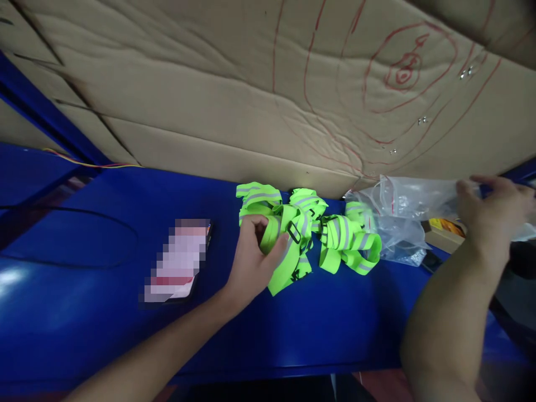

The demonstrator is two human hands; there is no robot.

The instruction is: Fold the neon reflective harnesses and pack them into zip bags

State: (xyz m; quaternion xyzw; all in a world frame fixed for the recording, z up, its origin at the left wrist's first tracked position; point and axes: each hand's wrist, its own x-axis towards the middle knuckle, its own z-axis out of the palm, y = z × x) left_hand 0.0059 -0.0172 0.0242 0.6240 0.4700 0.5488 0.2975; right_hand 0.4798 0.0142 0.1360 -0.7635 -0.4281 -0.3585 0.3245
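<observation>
Reflective straps (288, 265), neon yellow-green with grey stripes, lie bunched on the blue worktop (335, 329), the nearest bundle between the thumb and curled fingers of the left hand (250, 265), which are partly closed on it beside a black buckle (293, 232). More bundles sit just right of it. Clear plastic bags (404, 223) adjoin those; at their far right is the right hand (496, 209), blurred, fingers partly extended, its hold unclear. A small box (444, 233) sits beside the bags. A phone (180, 259) lies left of the straps; red-marked cardboard (209, 95) stands behind.
</observation>
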